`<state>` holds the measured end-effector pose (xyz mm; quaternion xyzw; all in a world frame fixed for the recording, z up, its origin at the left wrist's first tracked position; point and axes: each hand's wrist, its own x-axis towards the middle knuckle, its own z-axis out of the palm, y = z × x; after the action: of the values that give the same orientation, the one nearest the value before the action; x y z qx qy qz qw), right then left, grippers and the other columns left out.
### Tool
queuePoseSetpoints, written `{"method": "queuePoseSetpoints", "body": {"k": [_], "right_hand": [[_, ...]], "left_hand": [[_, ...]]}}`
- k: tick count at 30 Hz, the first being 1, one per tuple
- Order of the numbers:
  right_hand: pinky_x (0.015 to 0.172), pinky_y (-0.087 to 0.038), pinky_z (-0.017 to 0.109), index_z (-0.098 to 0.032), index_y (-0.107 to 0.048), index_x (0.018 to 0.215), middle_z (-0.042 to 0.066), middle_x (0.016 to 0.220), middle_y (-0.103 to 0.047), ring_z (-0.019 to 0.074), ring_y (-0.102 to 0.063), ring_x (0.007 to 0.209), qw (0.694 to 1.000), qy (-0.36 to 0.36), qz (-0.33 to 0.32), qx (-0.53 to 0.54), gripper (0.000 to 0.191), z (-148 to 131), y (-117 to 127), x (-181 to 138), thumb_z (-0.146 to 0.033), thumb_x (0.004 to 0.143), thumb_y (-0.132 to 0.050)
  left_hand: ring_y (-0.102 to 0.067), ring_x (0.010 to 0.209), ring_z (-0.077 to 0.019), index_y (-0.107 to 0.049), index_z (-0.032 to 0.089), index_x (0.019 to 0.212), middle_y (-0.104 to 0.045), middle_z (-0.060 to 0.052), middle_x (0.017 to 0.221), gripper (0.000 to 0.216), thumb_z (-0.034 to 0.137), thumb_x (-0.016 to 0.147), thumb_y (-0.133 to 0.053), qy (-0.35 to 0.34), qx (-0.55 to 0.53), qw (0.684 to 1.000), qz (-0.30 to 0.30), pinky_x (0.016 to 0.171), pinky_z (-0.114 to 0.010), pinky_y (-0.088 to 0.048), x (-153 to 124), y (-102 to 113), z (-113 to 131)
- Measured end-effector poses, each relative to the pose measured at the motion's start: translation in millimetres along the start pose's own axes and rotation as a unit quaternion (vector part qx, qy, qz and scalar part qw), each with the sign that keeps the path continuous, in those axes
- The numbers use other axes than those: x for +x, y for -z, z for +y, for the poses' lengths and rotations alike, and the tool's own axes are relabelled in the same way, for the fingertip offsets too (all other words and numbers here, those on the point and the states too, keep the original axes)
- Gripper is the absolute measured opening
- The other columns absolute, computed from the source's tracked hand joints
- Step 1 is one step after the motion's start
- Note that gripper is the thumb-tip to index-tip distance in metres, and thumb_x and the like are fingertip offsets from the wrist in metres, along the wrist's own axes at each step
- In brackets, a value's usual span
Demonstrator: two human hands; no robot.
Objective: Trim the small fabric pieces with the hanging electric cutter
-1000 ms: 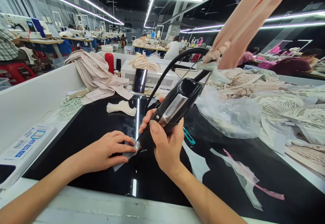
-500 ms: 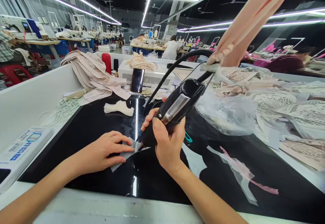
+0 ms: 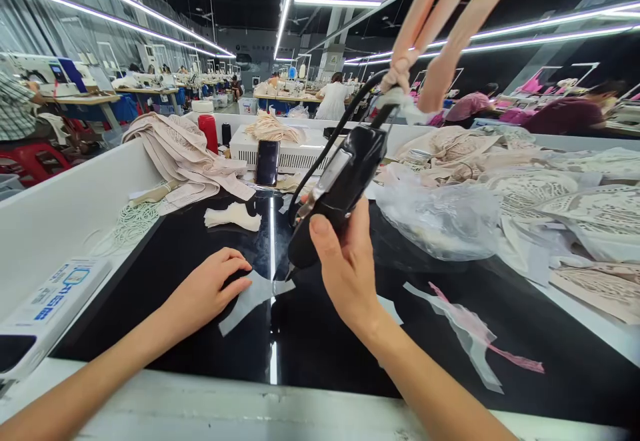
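Fingers of the right hand [image 3: 353, 271] clamp a black tool [image 3: 345, 174], its tip at a sheer piece [image 3: 245, 304] toward seven o'clock on the table [image 3: 320, 354], seemingly part-done, the left hand's [image 3: 207, 291] fingers apart beside it.

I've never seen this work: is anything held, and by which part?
The right hand grips the black tool around its lower half. The left hand grasps nothing, lying at the pale piece's edge.

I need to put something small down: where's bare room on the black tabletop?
Bare tabletop shows between the white box and left hand, and between the pale piece and the near edge. Lace panels and a plastic bag crowd the back right.
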<state>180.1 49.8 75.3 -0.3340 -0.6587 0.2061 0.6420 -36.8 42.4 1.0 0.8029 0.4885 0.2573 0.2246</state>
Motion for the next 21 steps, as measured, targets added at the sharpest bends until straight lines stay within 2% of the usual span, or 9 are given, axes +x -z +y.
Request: {"method": "queuePoseSetpoints", "body": {"k": [2, 4, 8, 10, 11, 14, 16, 19, 21], "right_hand": [[0.077, -0.052, 0.037, -0.025, -0.059, 0.108, 0.004, 0.093, -0.056, 0.0205, -0.055, 0.085, 0.993, 0.031, 0.008, -0.115, 0.020, -1.5, 10.6, 3.5, -0.041, 0.096, -0.055], [0.067, -0.050, 0.034, -0.025, -0.061, 0.113, 0.003, 0.087, -0.052, 0.0184, -0.050, 0.075, 0.983, 0.043, 0.031, -0.178, 0.025, -1.7, 19.2, 5.2, -0.041, 0.093, -0.061], [0.063, -0.052, 0.031, -0.030, -0.044, 0.140, 0.002, 0.097, -0.052, 0.0128, -0.048, 0.066, 0.986, 0.049, 0.105, -0.123, 0.063, -0.5, 28.1, -0.6, -0.026, 0.084, -0.073], [0.063, -0.052, 0.031, -0.031, -0.048, 0.134, 0.001, 0.094, -0.053, 0.0123, -0.050, 0.064, 0.978, 0.110, 0.128, -0.123, 0.058, -0.9, 29.2, -9.2, -0.017, 0.083, -0.072], [0.064, -0.053, 0.031, -0.030, -0.053, 0.128, 0.000, 0.091, -0.056, 0.0129, -0.053, 0.064, 0.970, 0.158, 0.113, -0.143, 0.050, -1.6, 29.2, -14.4, -0.014, 0.084, -0.070], [0.066, -0.056, 0.029, -0.023, -0.059, 0.115, 0.003, 0.087, -0.066, 0.0157, -0.063, 0.072, 0.931, 0.304, -0.014, -0.199, 0.029, -5.5, 29.4, -29.5, -0.009, 0.089, -0.062], [0.065, -0.057, 0.028, -0.020, -0.059, 0.112, 0.005, 0.087, -0.070, 0.0161, -0.067, 0.076, 0.910, 0.350, -0.053, -0.215, 0.025, -9.7, 33.8, -34.5, -0.009, 0.091, -0.061], [0.058, -0.054, 0.030, -0.022, -0.064, 0.103, 0.001, 0.077, -0.069, 0.0160, -0.065, 0.065, 0.892, 0.360, 0.008, -0.271, 0.020, -16.4, 52.4, -29.8, -0.011, 0.087, -0.067], [0.051, -0.048, 0.031, -0.025, -0.069, 0.103, -0.001, 0.069, -0.065, 0.0167, -0.060, 0.057, 0.868, 0.380, 0.085, -0.307, 0.028, -18.9, 70.5, -20.8, -0.013, 0.079, -0.076]], "left_hand": [[-0.058, 0.105, -0.0240, -0.063, 0.024, 0.100, -0.062, -0.003, 0.111, 0.014, 0.035, 0.094, -0.056, 0.004, 0.005, 1.000, -0.001, 0.098, -0.042, -0.045, 2.3, -2.8, 3.8], [-0.058, 0.103, -0.0247, -0.060, 0.023, 0.093, -0.063, -0.003, 0.108, 0.010, 0.032, 0.093, -0.057, 0.010, 0.005, 1.000, -0.002, 0.096, -0.043, -0.044, 4.4, -4.8, 6.2], [-0.058, 0.104, -0.0237, -0.057, 0.022, 0.084, -0.065, -0.002, 0.108, 0.012, 0.030, 0.092, -0.055, 0.021, -0.008, 1.000, -0.003, 0.096, -0.040, -0.042, 6.9, -3.7, 7.7], [-0.060, 0.099, -0.0212, -0.058, 0.022, 0.086, -0.066, -0.001, 0.103, 0.013, 0.032, 0.094, -0.053, 0.030, -0.018, 0.999, -0.007, 0.091, -0.036, -0.045, 7.1, -0.4, 8.9], [-0.061, 0.093, -0.0196, -0.058, 0.022, 0.086, -0.067, 0.000, 0.097, 0.016, 0.034, 0.095, -0.052, 0.035, -0.022, 0.999, -0.010, 0.085, -0.033, -0.047, 6.9, 1.7, 9.9], [-0.058, 0.072, -0.0158, -0.058, 0.022, 0.084, -0.062, 0.004, 0.077, 0.024, 0.041, 0.096, -0.049, 0.050, -0.024, 0.998, -0.018, 0.066, -0.026, -0.046, 5.6, 7.4, 14.0], [-0.056, 0.067, -0.0149, -0.056, 0.022, 0.081, -0.058, 0.005, 0.071, 0.026, 0.042, 0.096, -0.050, 0.054, -0.015, 0.998, -0.015, 0.061, -0.025, -0.044, 4.3, 9.4, 16.5], [-0.059, 0.070, -0.0158, -0.057, 0.022, 0.084, -0.061, 0.004, 0.075, 0.019, 0.038, 0.095, -0.053, 0.048, 0.004, 0.999, -0.004, 0.065, -0.027, -0.046, 2.1, 9.9, 17.6], [-0.063, 0.083, -0.0183, -0.059, 0.023, 0.096, -0.066, 0.001, 0.091, 0.012, 0.033, 0.094, -0.054, 0.031, 0.017, 0.999, 0.009, 0.076, -0.031, -0.050, 0.8, 10.5, 16.0]]}}
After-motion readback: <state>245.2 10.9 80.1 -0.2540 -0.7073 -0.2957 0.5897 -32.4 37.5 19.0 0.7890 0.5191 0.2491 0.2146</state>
